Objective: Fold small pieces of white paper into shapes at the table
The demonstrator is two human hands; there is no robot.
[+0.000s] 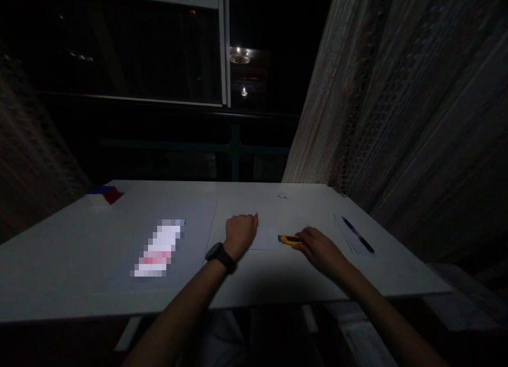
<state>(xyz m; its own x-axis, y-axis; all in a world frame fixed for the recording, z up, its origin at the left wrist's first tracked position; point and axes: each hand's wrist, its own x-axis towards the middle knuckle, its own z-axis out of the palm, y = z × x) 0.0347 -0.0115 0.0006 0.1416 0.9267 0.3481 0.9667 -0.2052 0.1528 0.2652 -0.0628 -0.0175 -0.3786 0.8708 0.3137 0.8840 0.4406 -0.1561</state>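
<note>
My right hand [320, 246] is closed around a yellow utility knife [291, 240], whose head points left towards a small white sheet of paper [265, 239]. The knife's tip lies beside the paper's right edge; whether they touch I cannot tell. At the other end of the sheet, my left hand [241, 232] is curled into a fist at the paper's left side, with a dark watch [220, 255] on the wrist. Its fingertips and anything in them are hidden from view.
A bright, pixelated phone-like screen [159, 250] lies on a large pale sheet [197, 237] at left. A blue, red and white block [102, 195] stands at far left. Right of my hands, a dark pen [357, 235] lies by paper strips [349, 237]. Small scraps [282, 196] lie further back.
</note>
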